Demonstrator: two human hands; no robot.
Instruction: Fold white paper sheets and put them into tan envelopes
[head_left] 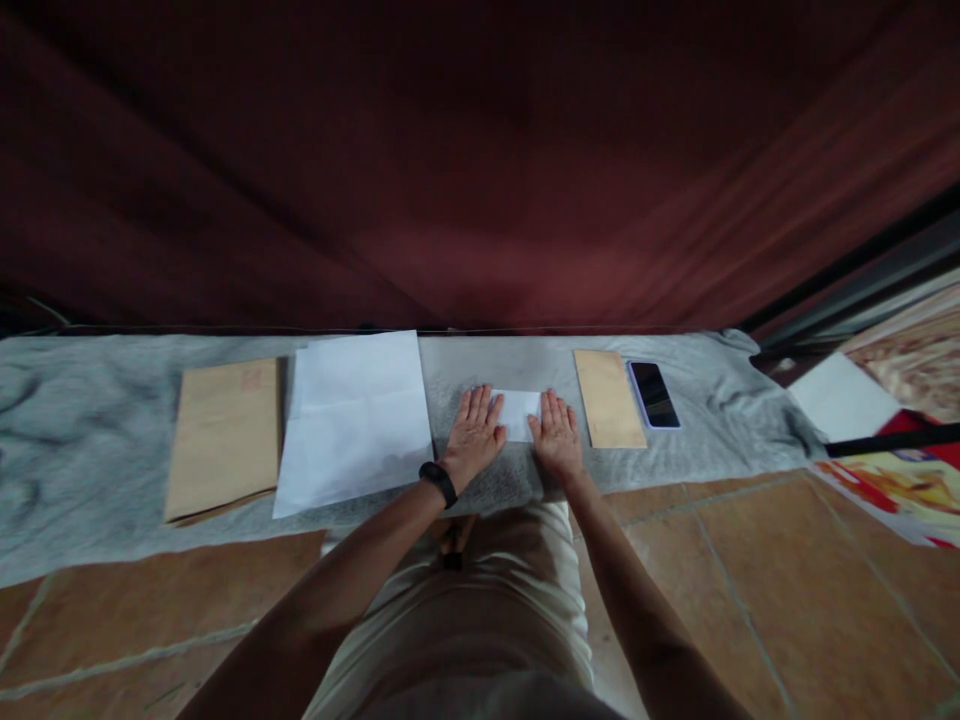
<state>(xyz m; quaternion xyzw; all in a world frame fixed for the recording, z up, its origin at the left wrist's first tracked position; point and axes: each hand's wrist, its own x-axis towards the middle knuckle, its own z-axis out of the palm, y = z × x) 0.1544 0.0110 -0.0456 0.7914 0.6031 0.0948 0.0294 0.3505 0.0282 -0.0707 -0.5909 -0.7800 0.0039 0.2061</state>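
Observation:
A small folded white paper (517,414) lies flat on the grey cloth between my two hands. My left hand (474,434), with a black band on its wrist, presses flat on the paper's left end, fingers stretched out. On the right end rests my right hand (556,434), also flat with its fingers extended. Both palms hide the paper's ends. Just left of my left hand is a stack of large white sheets (356,420) with a crease across it. A single brown envelope (609,400) lies to the right of my right hand.
A pile of brown envelopes (225,435) lies at the left. Beyond the single envelope is a phone (655,395) with a dark screen. Grey cloth (90,440) covers the long narrow surface, backed by a dark red curtain (480,200). Colourful printed material (904,490) sits at far right.

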